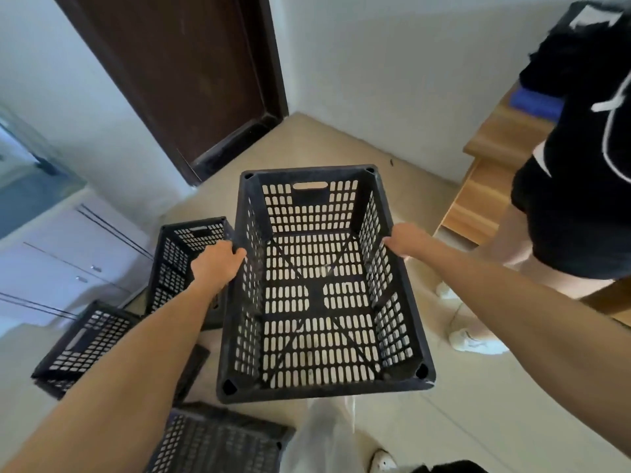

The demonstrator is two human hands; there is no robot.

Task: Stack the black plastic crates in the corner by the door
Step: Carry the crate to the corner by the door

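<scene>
I hold a black slotted plastic crate (321, 387) level above the beige floor, open side up. My left hand (215, 264) grips its left long rim and my right hand (408, 241) grips its right long rim. Three more black crates are at the lower left: one upright (177, 254) behind my left hand, one (85, 339) farther left and one (218, 442) at the bottom edge. The dark brown door (177, 73) stands ahead, and the bare floor corner (307, 138) lies to its right.
A person in black clothes (587, 165) and white shoes stands at the right, beside a wooden bed frame (485, 186). White cabinets (65, 254) line the left wall. A white plastic bag (324, 435) lies on the floor near my feet.
</scene>
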